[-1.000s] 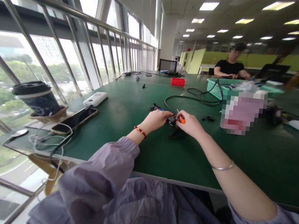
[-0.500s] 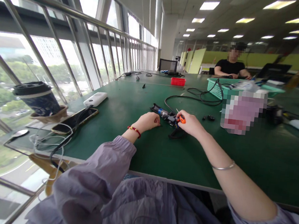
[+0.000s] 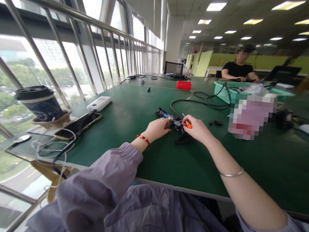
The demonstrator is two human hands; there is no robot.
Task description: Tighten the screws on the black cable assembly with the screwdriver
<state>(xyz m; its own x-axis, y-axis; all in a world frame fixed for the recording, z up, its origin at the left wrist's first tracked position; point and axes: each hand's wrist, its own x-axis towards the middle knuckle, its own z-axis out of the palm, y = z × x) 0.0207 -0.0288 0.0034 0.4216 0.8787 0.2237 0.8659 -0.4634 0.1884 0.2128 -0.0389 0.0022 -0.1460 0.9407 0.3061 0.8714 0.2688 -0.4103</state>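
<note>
My right hand (image 3: 195,128) is closed around a screwdriver with an orange handle (image 3: 189,124); its thin shaft points up and to the left. Under both hands, on the green table, lies a black device (image 3: 177,124) with a blue section (image 3: 168,116) and what look like exposed inner parts. My left hand (image 3: 157,128) has its fingers closed on the near left side of this device, thumb towards its middle. A dark curved piece (image 3: 182,139) sits just below it. What the fingertips grip exactly is partly hidden.
A black cable (image 3: 185,100) runs behind the device towards a green basket (image 3: 222,90). Small black parts (image 3: 216,122) and a blurred pink package (image 3: 252,116) lie right. Left are a phone (image 3: 78,126), white power bank (image 3: 99,103) and cup (image 3: 40,105). A person sits opposite.
My left hand has moved right and slightly forward, from beside the black device onto it. My right hand keeps the screwdriver in nearly the same place.
</note>
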